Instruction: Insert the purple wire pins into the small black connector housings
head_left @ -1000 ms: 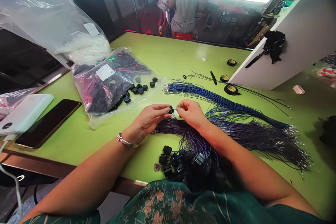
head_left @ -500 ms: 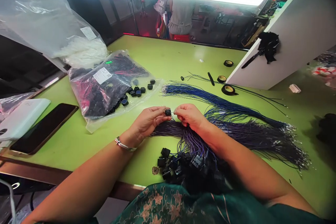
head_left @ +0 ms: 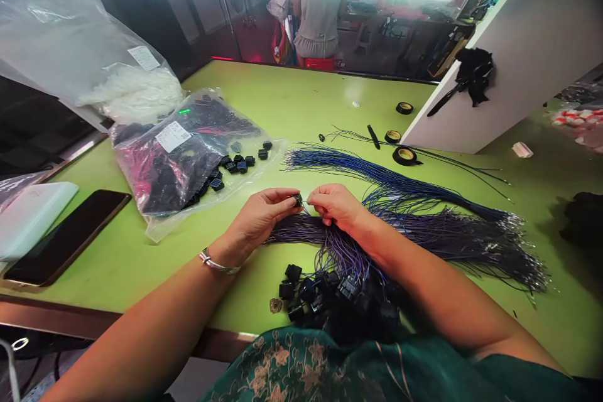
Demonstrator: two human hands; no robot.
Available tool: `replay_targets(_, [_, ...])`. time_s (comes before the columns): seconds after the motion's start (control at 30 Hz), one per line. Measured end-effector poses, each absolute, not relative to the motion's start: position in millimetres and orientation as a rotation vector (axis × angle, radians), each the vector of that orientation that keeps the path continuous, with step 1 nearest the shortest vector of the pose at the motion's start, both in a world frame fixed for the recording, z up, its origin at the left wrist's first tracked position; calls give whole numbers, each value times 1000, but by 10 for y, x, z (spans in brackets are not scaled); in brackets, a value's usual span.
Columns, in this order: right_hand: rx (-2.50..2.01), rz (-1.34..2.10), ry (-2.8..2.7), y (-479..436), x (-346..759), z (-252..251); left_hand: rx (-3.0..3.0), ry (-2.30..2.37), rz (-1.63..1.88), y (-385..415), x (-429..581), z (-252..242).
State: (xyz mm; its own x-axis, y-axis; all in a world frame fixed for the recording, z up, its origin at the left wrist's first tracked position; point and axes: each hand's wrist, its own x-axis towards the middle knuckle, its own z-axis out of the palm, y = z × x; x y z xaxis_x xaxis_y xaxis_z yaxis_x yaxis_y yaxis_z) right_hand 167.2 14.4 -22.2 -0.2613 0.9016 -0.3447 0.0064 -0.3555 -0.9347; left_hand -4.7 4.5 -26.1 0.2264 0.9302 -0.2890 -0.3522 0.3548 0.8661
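Between the thumb and fingers of my left hand point(head_left: 260, 218) is a small black connector housing point(head_left: 298, 200). My right hand point(head_left: 335, 204) pinches a thin wire point(head_left: 304, 202) right beside it, the wire's end at the housing; how far it sits inside I cannot tell. Under both hands runs a bundle of dark purple wires point(head_left: 301, 229). Close to my body lies a heap of black connectors point(head_left: 348, 289) with wires attached. Beyond my right hand stretches a bundle of blue wires point(head_left: 348, 163), and more purple wires point(head_left: 461, 242) with metal-tipped ends spread to the right.
A clear plastic bag point(head_left: 188, 151) of black connectors lies open at left, several spilling from its mouth. Further left are a phone point(head_left: 68, 235) and a white box point(head_left: 40, 213). Tape rolls point(head_left: 405, 155) lie by a white partition point(head_left: 499, 69). Beyond the table is a person point(head_left: 318, 22).
The connector housing has turned in my left hand, and the fingers cover more of it. Both hands stay close together at the same spot; the whole view has shifted slightly.
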Motion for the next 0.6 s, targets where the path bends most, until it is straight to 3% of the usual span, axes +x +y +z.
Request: replay_targets(0.6, [-1309,1704,-1165,158,1668,-263,915,997,1067,32,-26,-343])
